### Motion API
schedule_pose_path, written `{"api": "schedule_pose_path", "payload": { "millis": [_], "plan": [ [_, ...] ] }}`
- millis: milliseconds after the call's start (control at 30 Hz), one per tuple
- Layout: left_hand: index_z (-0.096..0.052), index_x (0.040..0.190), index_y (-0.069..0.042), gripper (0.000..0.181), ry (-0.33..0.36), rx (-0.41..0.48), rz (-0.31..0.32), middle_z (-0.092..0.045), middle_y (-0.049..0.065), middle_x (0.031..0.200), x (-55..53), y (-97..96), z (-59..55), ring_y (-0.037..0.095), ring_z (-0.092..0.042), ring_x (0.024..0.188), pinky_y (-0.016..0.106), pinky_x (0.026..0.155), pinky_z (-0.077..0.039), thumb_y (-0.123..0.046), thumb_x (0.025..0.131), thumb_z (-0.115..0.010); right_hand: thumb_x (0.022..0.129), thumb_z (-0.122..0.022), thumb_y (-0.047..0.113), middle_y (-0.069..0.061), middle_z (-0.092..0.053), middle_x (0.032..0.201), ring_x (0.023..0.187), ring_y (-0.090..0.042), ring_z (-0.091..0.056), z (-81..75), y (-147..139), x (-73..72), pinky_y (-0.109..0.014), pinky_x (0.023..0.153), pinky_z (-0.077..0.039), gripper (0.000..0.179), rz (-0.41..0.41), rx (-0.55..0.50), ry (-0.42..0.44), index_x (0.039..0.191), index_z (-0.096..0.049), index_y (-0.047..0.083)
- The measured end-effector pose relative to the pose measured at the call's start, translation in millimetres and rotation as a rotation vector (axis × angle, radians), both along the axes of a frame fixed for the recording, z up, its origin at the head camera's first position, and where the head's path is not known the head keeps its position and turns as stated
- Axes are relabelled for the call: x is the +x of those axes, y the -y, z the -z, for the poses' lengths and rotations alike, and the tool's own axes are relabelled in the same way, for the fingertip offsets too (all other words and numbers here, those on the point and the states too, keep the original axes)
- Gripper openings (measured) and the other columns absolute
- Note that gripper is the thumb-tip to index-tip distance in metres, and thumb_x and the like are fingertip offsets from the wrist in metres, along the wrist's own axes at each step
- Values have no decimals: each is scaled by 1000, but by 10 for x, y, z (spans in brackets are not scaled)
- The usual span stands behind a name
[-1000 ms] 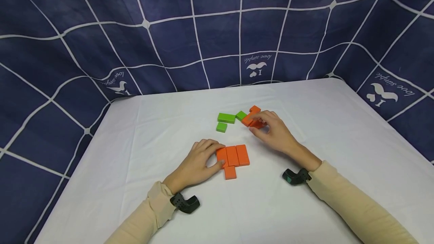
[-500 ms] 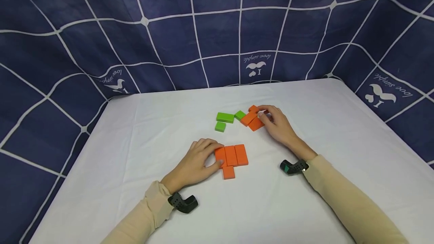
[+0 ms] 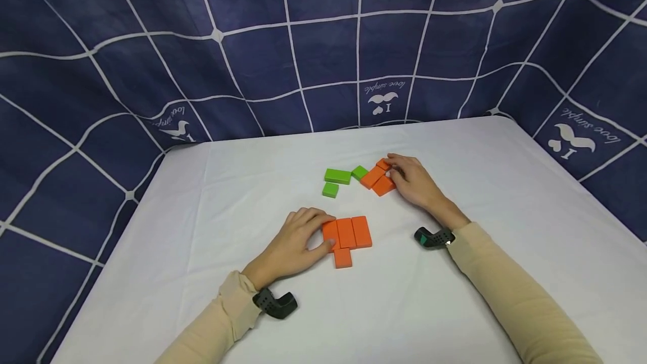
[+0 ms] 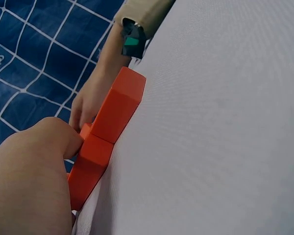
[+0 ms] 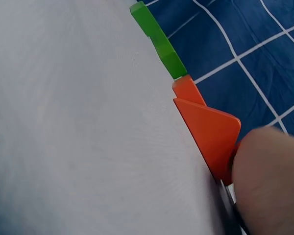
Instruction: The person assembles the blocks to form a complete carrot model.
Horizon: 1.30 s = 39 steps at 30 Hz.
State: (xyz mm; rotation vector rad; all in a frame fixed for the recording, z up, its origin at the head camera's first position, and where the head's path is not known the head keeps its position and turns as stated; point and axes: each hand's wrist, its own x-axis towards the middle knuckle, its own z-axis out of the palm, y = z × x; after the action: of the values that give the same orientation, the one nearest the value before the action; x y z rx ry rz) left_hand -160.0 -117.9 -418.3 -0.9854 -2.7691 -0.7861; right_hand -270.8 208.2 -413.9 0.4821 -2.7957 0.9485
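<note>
My left hand holds the leftmost of three upright orange rectangular blocks lying side by side, its thumb and index finger at opposite ends. The middle block and right block touch in that row. A small orange square block sits against the row's near side. Farther off, my right hand pinches a small orange block between thumb and index finger. Beside it lie a tilted orange rectangular block and another orange block, partly under the right thumb. In the right wrist view the thumb hides the pinched block.
Left of the far orange group lie a green rectangular block, a green square block and a small green block. All rest on a white-covered table. Dark blue gridded cloth hangs along the back and sides.
My right hand has moved from over the far orange blocks to the small one at their back, which has shifted slightly right and nearer. The left hand stays in place.
</note>
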Motion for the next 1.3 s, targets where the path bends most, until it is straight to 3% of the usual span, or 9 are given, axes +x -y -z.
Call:
{"api": "schedule_pose_path", "payload": {
  "millis": [167, 333, 500, 600, 800, 1100, 1300],
  "plan": [
    [-65, 134, -18, 43, -2, 0, -3, -61, -4, 130, -1, -5, 2, 14, -51, 121, 38, 104, -39, -39, 97, -66, 99, -59, 12, -17, -57, 148, 139, -40, -47, -26, -69, -15, -54, 118, -32, 32, 76, 8, -35, 128, -62, -2],
    [-65, 134, -18, 42, 8, 2, -3, -61, -4, 130, 6, -10, 12, 15, -52, 121, 39, 104, -39, -38, 97, -66, 96, -68, 20, -20, -68, 125, 121, -39, -57, -57, -162, 17, -54, 108, -42, 30, 138, 37, -17, 117, -65, 0],
    [-65, 134, -18, 43, 6, -10, 4, -61, -4, 130, 13, -24, 42, 15, -51, 122, 38, 104, -39, -39, 97, -65, 95, -72, 25, -18, -68, 110, 106, -35, -56, -132, -277, 94, -51, 97, -44, 40, 140, 47, -8, 128, -66, 3],
    [-65, 134, -18, 42, -10, -12, 3, -61, -4, 129, 14, -22, 48, 15, -52, 121, 38, 103, -40, -39, 97, -66, 94, -72, 24, -16, -67, 108, 103, -34, -55, -198, -309, 127, -49, 93, -43, 45, 101, 56, -23, 133, -65, 2],
    [-66, 132, -17, 41, -42, 15, 6, -62, -3, 128, 16, -16, 30, 17, -52, 119, 40, 101, -40, -35, 95, -68, 94, -71, 27, -15, -68, 114, 106, -33, -56, -356, -248, 170, -49, 95, -45, 42, 4, 66, -20, 128, -69, 4],
    [-66, 131, -17, 40, -57, 22, 7, -62, -4, 126, 24, -8, 26, 15, -53, 117, 38, 99, -40, -34, 94, -68, 84, -86, 33, -3, -71, 108, 98, -24, -63, -517, -81, 262, -44, 89, -54, 45, -248, 36, 34, 122, -74, 12],
    [-66, 132, -18, 40, -45, 14, 8, -62, -5, 126, 16, -10, 22, 15, -53, 119, 38, 100, -40, -35, 96, -67, 79, -91, 31, 5, -69, 101, 94, -18, -61, -573, 20, 336, -44, 86, -53, 42, -342, -1, 76, 117, -77, 17]
  ]
}}
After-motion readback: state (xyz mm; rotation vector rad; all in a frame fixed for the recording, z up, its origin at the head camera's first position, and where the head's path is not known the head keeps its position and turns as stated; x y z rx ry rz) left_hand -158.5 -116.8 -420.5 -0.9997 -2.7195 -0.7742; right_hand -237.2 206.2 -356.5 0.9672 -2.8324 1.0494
